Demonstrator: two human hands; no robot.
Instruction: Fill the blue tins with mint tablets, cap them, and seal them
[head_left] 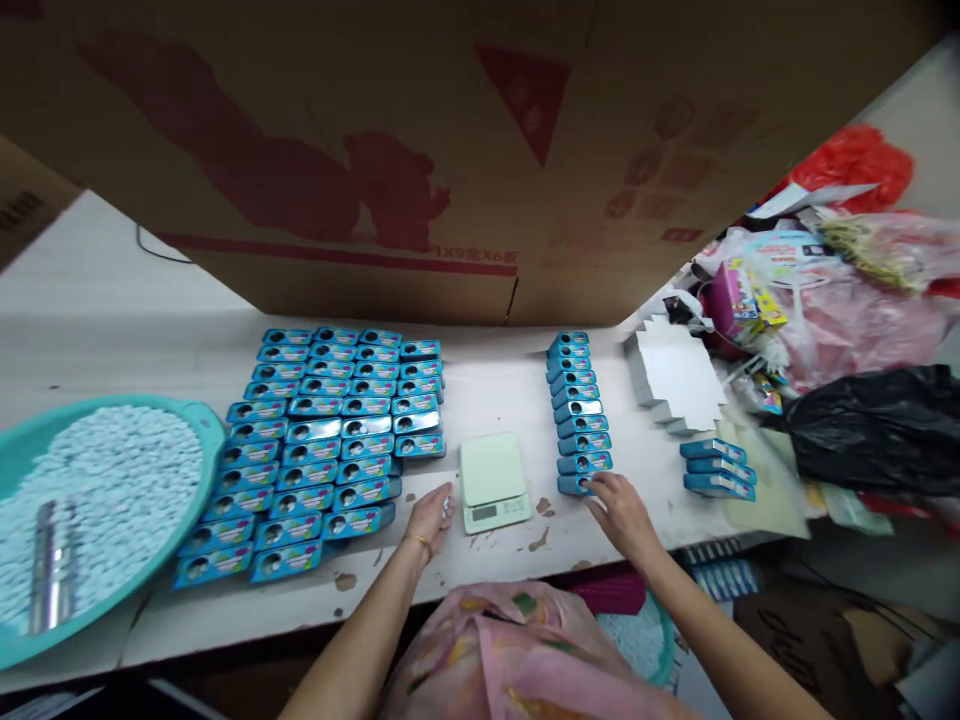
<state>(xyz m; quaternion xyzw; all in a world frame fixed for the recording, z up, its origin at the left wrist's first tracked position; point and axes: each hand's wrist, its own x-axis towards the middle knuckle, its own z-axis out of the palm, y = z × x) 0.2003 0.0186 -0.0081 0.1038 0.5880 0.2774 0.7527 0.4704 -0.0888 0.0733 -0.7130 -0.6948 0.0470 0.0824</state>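
Note:
My left hand (429, 518) is closed, its fingers curled round a few small pale tablets (447, 506). It rests on the table just left of a pale kitchen scale (493, 472) with nothing on its pan. My right hand (624, 512) pinches the right end of the nearest small blue box (573, 485), which stands at the front of a single column of such boxes (582, 423). Round dark holes show in their tops. Left of the scale, many more blue boxes (304, 460) stand in several packed columns.
A turquoise basin (211, 440) of pale tablets, with a metal scoop (54, 565) in it, stands far left. A large cardboard carton (420, 230) walls off the back. White stacked card (675, 375), three blue boxes (718, 468) and plastic bags (870, 420) lie to the right.

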